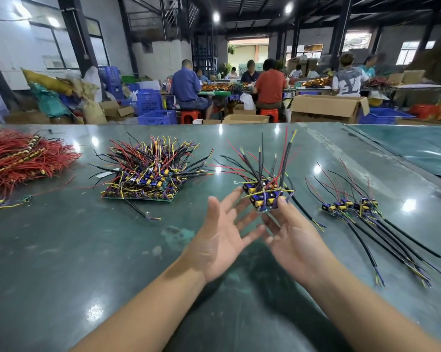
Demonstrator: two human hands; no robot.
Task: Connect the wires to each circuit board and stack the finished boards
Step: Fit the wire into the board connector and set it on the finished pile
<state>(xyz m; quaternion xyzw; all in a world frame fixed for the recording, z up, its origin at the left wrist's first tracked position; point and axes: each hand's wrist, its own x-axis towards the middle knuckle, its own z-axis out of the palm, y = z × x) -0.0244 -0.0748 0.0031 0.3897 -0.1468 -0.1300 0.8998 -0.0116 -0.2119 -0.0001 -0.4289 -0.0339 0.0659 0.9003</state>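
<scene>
Board in hand: a wired circuit board, blue and yellow parts on top, black, red and yellow leads standing up from it; held above the counter, tilted toward me.
Right hand: I grip the board at its near right edge, thumb on top and fingers curled beneath.
Left hand: palm up, fingers spread and straight, fingertips reaching to the board's left edge; I cannot tell whether they touch it. It holds nothing.
Finished stack: a pile of wired boards to my left of centre on the counter, leads bristling out all round; several layers deep by my reckoning.
Red wires: a large heap at the far left of the counter, some bound with striped bands.
Loose pieces: two small parts with short leads, lying just before the red heap.
Cable assemblies: a row of small units on long black cables, laid out to my right, well apart from the stack.
Progress: many boards appear done and stacked; the one I hold looks fully wired, so I judge it ready for the stack.
Remaining: the supply on both sides suggests plenty of work left; I cannot count it.
</scene>
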